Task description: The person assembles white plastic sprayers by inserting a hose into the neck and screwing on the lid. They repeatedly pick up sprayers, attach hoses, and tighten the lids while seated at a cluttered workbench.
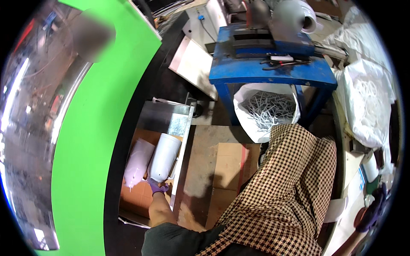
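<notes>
My left hand, in a purple glove, is down in a shallow box. Its fingers appear closed around the lower end of a smooth white plastic cylinder, partly hidden behind it. Beside that lies a second cylinder, pinkish-white and smeared by motion. Both rest at a slant over brown cardboard. Far off at the right rim is my right hand, in a dark purple glove above a pale bench. A reddish-brown round shape shows against it; its fingers are too distorted to read.
A bright green conveyor belt runs along the left. Ahead, a blue metal table carries pliers; below it a white sack holds grey strips. Flattened cardboard lies on the floor. White plastic bags line the right.
</notes>
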The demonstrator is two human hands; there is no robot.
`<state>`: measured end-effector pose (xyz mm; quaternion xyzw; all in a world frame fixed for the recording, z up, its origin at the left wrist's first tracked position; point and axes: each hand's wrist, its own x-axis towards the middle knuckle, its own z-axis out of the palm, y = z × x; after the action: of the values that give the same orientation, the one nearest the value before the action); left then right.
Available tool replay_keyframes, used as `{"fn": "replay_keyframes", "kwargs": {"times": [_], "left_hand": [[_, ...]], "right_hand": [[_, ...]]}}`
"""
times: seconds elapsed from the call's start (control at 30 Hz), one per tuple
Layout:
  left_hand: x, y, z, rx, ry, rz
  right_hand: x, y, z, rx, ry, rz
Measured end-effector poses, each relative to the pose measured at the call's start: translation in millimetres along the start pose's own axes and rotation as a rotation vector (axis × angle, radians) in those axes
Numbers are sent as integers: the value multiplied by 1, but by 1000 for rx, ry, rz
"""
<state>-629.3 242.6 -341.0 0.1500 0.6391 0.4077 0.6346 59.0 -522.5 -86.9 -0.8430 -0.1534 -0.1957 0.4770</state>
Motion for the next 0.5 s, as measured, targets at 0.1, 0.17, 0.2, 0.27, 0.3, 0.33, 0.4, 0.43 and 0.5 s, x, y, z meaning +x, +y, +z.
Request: {"fn": "replay_keyframes", "kwargs": {"times": [0.1, 0.17, 0.2, 0.27, 0.3, 0.33, 0.4, 0.43, 0.5], "left_hand": [[20, 11, 36, -186, -96, 114], [24, 19, 67, -291, 8, 176], [20, 23, 86, -95, 138, 486], [-1, 43, 133, -71, 115, 802], [-23, 56, 152, 108, 70, 872], [-50, 60, 177, -84, -97, 978], [-122, 76, 216, 547, -36, 1593], [-162, 83, 235, 790, 31, 2008], [-243, 71, 275, 652, -471, 1862]], "right_hand": [[-3, -36, 34, 118, 22, -34], [-2, -59, 51, 135, -67, -58], [-2, -70, 59, 158, -135, -45], [-2, -90, 75, 153, -253, -142], [-5, -100, 84, 135, -298, -172], [-10, -111, 96, 142, -342, -209], [-18, -134, 128, 205, -381, -256], [-23, -148, 143, 236, -411, -260], [-34, -181, 177, 256, -462, -379]]}}
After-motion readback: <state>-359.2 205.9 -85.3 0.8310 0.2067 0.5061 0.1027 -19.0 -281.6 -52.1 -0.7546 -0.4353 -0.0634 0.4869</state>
